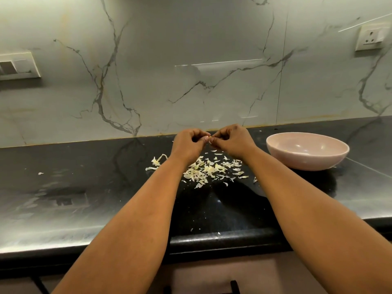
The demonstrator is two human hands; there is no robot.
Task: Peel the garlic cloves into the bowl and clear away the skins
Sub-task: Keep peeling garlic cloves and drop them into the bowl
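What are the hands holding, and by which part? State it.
A garlic clove, pinched between the fingertips of the left hand and right hand, one at each end, above the pile of skins. Only a sliver shows.

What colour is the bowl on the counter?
Pale pink, plain with no pattern. The bowl shows clearly in the head view.

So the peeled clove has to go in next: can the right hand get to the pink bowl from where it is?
Probably yes. The bowl sits open on the counter just to the right of the right hand, with nothing between them. Both hands are pinching a clove, so the left hand would have to let go first.
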